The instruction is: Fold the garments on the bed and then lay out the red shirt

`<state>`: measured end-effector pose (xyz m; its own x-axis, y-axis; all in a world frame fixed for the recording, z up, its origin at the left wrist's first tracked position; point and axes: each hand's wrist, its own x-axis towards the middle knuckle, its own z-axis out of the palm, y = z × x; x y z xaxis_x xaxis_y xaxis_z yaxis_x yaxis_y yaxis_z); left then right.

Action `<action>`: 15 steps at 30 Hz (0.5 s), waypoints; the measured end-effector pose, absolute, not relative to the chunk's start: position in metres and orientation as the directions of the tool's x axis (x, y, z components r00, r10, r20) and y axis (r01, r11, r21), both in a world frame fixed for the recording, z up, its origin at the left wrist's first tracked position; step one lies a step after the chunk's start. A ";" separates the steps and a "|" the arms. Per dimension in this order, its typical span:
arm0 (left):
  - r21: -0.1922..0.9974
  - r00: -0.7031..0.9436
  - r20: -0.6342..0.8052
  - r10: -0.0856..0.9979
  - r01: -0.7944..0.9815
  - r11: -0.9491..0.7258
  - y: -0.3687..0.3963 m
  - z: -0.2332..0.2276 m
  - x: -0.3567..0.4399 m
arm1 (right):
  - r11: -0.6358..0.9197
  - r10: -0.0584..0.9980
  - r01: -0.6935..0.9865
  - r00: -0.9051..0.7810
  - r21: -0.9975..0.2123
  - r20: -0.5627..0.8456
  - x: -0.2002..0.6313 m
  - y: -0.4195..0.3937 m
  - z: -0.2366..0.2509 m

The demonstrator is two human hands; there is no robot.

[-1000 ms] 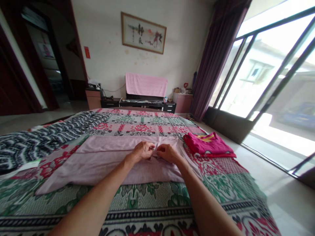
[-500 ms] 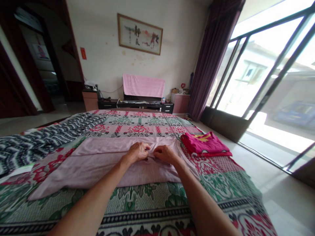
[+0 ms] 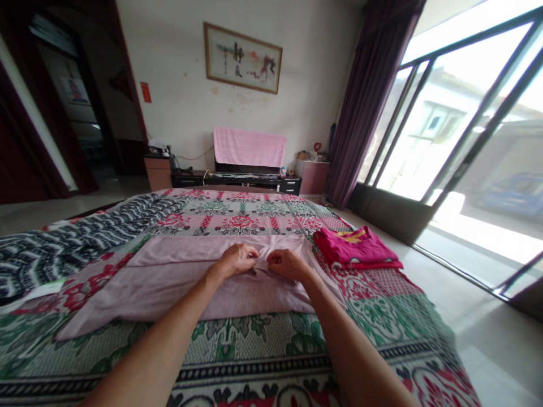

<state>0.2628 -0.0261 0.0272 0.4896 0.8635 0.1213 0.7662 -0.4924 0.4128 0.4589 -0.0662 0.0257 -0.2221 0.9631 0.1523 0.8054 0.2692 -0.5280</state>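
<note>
A pale pink garment (image 3: 169,282) lies spread lengthwise on the patterned bed cover, its far side folded over in a strip; its exact kind does not show. Both hands are on its middle, right of centre. My left hand (image 3: 238,259) has its fingers curled and pinches the cloth. A short gap away, my right hand (image 3: 286,264) also grips the fabric with bent fingers. Small creases run through the cloth between the two hands. The fingertips are partly hidden from me.
A folded magenta garment (image 3: 358,247) rests on the bed cover (image 3: 237,339) at the right. A black-and-white patterned cloth (image 3: 85,243) lies bunched at the left. Beyond the bed stands a low black cabinet (image 3: 189,180) with a pink cloth (image 3: 250,147) draped above it.
My hands are very slightly farther apart, the right one having shifted a little to the right. Both stay on the pale pink garment. The view has turned slightly.
</note>
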 end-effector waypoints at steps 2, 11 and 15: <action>0.417 0.500 0.122 0.858 0.758 -0.501 -0.024 0.026 0.262 | 0.274 0.961 0.807 -0.250 -0.523 0.118 0.459 -0.066 0.026; 0.487 0.368 0.200 0.908 0.767 -0.418 -0.026 0.023 0.263 | 0.281 0.958 0.810 -0.268 -0.514 0.101 0.457 -0.065 0.029; 0.438 0.283 0.360 0.889 0.790 -0.429 -0.020 0.017 0.266 | 0.282 0.952 0.836 -0.181 -0.470 0.248 0.457 -0.063 0.028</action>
<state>0.2657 -0.0196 0.0174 0.2830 0.8890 0.3601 0.7898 -0.4290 0.4384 0.4573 -0.0633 0.0285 -0.1808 0.9517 0.2483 0.8364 0.2816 -0.4702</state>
